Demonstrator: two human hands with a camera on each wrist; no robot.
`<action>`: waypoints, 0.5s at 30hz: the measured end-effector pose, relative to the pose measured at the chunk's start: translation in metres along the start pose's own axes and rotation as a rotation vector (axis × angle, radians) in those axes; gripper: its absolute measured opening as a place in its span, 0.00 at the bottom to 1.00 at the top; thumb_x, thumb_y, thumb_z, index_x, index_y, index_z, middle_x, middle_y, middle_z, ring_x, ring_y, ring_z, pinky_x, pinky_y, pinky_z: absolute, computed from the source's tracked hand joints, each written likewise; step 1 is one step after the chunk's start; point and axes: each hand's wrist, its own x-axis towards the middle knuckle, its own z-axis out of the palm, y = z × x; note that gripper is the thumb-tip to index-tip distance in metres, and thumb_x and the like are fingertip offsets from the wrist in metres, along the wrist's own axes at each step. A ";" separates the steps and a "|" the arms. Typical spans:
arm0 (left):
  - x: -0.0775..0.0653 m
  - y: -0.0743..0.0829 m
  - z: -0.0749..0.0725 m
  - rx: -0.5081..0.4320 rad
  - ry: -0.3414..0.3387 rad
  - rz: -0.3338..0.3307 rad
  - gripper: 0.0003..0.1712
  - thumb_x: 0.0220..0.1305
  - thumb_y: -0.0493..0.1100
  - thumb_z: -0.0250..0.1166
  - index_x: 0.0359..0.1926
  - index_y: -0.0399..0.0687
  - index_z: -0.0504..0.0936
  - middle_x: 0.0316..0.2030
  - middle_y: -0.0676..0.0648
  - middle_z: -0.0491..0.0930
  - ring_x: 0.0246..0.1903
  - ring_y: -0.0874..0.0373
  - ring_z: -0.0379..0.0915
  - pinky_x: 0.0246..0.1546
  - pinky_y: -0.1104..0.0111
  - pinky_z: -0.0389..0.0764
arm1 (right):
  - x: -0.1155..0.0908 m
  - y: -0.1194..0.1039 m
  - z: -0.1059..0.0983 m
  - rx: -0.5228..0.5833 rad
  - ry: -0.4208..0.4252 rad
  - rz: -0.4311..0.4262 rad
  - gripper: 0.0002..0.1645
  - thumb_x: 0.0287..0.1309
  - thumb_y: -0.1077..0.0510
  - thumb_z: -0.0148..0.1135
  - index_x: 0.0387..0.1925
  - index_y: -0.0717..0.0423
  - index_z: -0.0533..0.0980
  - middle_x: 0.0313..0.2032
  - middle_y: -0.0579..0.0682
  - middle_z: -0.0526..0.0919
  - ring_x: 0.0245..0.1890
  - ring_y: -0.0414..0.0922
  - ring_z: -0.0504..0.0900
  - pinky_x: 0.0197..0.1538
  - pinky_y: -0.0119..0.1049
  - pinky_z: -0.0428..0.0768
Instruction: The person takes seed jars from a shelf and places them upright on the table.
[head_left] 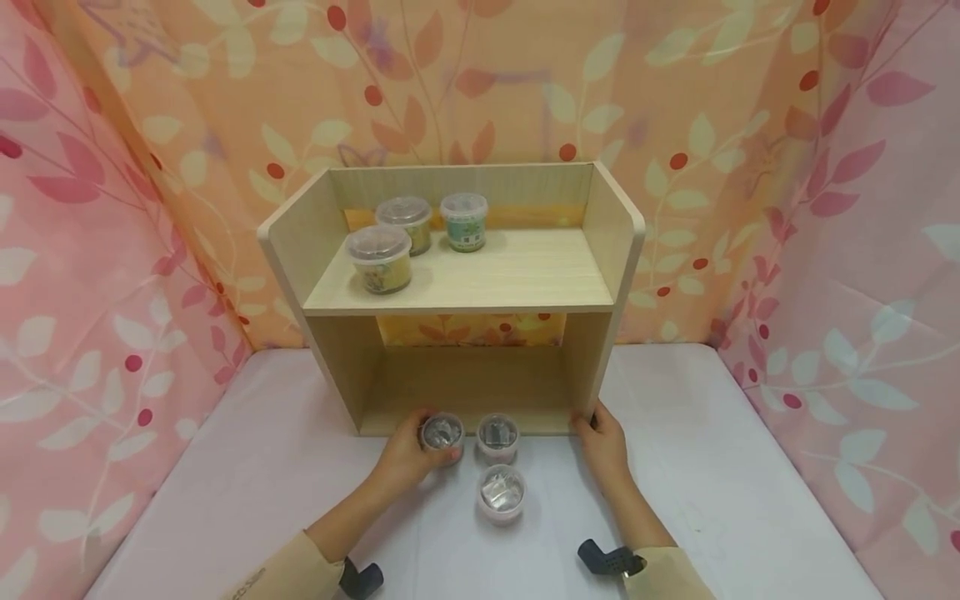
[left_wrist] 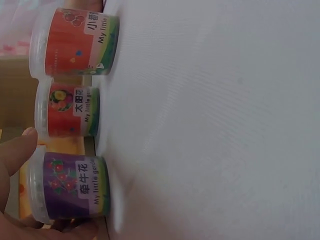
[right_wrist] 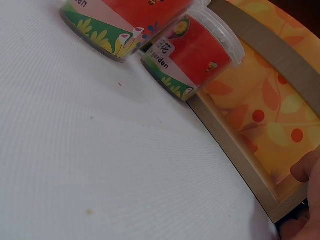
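My left hand (head_left: 408, 457) holds a small purple lidded tub (left_wrist: 70, 185) at the shelf's front edge, thumb on the near side and fingers behind. It stands on the white surface. Next to it is a red tub (left_wrist: 72, 114) with a flower picture and a clear lid. Nearer to me stands another red tub (left_wrist: 80, 44) with a tomato picture. Silvery packets show through the lids in the head view. My right hand (head_left: 606, 446) grips the lower front corner of the pale wooden shelf (head_left: 592, 358), thumb inside the side panel.
On the shelf's upper board stand two yellowish tubs (head_left: 384, 275) and a green tub (head_left: 465, 225), all lidded. A white cloth (head_left: 675, 467) covers the table. Floral curtains (head_left: 840, 275) rise at the back and both sides.
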 end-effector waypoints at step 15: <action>-0.013 0.107 -0.083 0.165 -0.214 0.175 0.32 0.62 0.47 0.76 0.64 0.45 0.77 0.61 0.45 0.78 0.64 0.44 0.73 0.66 0.48 0.74 | -0.001 0.000 -0.002 0.006 -0.017 0.010 0.29 0.72 0.58 0.59 0.72 0.53 0.70 0.67 0.58 0.76 0.69 0.51 0.74 0.67 0.35 0.73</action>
